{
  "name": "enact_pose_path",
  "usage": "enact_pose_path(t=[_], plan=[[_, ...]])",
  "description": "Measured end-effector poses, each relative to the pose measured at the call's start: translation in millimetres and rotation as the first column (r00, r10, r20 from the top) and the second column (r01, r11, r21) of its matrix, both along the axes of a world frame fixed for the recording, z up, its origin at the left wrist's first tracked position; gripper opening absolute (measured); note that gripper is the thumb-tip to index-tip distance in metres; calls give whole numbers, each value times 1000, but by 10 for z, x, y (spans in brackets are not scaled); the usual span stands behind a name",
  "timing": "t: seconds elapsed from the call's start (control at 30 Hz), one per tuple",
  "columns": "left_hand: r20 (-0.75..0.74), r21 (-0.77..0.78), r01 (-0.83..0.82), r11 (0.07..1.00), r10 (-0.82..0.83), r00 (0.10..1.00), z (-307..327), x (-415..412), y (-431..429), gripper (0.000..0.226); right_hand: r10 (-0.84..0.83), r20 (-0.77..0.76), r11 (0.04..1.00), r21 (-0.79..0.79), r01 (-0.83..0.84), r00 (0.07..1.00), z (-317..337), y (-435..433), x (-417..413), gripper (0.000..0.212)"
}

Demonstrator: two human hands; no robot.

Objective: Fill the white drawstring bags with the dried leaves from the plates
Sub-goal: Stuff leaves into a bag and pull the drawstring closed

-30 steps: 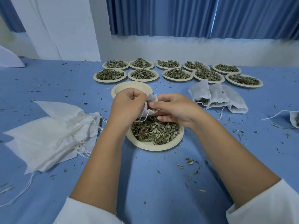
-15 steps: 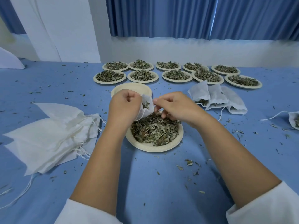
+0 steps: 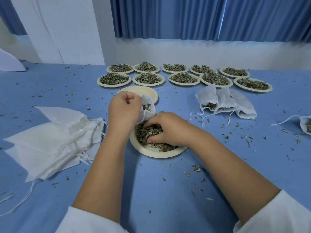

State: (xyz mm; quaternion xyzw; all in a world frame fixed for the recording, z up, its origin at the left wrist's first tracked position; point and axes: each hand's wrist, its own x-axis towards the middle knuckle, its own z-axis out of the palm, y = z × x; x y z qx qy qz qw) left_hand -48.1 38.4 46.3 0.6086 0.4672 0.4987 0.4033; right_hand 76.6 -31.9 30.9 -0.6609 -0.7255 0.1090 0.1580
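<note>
My left hand [image 3: 123,111] grips the rim of a small white drawstring bag [image 3: 149,107], holding its mouth open above the near plate [image 3: 151,153]; some leaves show inside the bag. My right hand [image 3: 165,129] lies in the dried leaves [image 3: 143,133] on that plate, with its fingers curled round a clump of them. The hand covers much of the pile.
An empty plate [image 3: 152,93] sits just behind the bag. Several leaf-filled plates [image 3: 148,78] line the back. A pile of empty white bags [image 3: 48,138] lies at the left, filled bags [image 3: 223,101] at the right, another bag [image 3: 305,124] at the right edge. Leaf crumbs dot the blue cloth.
My right hand has dropped from the bag's mouth down into the leaves on the near plate. My left hand keeps the bag up, with its mouth tilted open.
</note>
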Motion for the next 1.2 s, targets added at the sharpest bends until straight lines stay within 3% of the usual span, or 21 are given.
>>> enact_pose_path(t=[0.27, 0.4, 0.53, 0.77, 1.07, 1.2], plan=[[-23, 12, -2, 1000, 2, 1000, -5, 1, 4, 11, -28, -21, 998, 61, 29, 999, -48, 43, 2, 34], [-4, 13, -4, 1000, 4, 1000, -5, -19, 15, 11, -61, -180, 990, 116, 83, 982, 37, 11, 80, 27], [21, -14, -10, 1000, 10, 1000, 11, -54, 27, 17, -41, -430, 987, 122, 103, 902, 179, -48, 207, 16], [31, -1, -49, 999, 49, 998, 16, -79, 28, 17, -103, -644, 985, 38, 166, 758, 294, -112, 393, 17], [-145, 18, 192, 981, -187, 971, 18, -12, -67, 11, -102, -785, 966, 69, 250, 611, 331, -100, 406, 8], [-116, -6, 222, 975, -221, 968, 34, 11, -102, 14, -92, -818, 957, 85, 278, 568, 286, -48, 350, 10]])
